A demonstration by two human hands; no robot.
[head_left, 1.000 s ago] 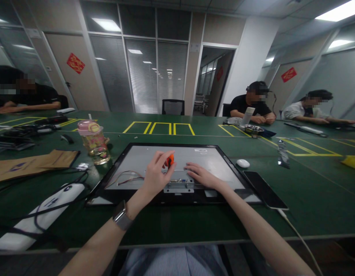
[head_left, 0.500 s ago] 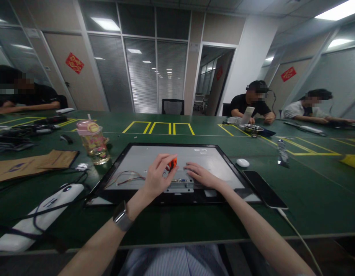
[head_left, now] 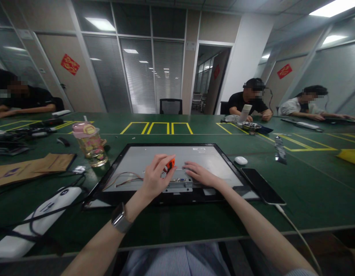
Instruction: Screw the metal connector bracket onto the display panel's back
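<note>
My L hand (head_left: 156,174), mid-frame, has thumb & fingertips pinching an orange-and-black tool (head_left: 170,165); its lower end is hidden behind the bracket & my fingers, so can't tell what it touches. My R hand (head_left: 202,174), just right of centre, is palm down w/ fingers spread, over the panel (head_left: 137,157) near the bracket's R end; can't tell how hard it presses, if at all.

The bracket (head_left: 179,188) w/ its row of ports sits at the panel's near side, mid-frame, partly behind my L hand; loose wires (head_left: 124,177) lie on the panel left of my wrist. Risks, as I judge: a weak pinch could let the tool slip & scratch the metal or hit the ports; too much weight thru my R palm could flex the panel; dragging my L wrist sideways could snag the wires.

Further out, the panel lies flat on the worktop (head_left: 200,226); the cup (head_left: 87,142), w/ liquid in it, stands upright by the panel's L edge, left of centre; an elbow knock or a shove of the panel could tip it & wet everything; the phone (head_left: 263,186), lower right, lies right by the panel's near R corner; a sideways slide of the panel might push it, or my R forearm might catch its cable (head_left: 298,234).
</note>
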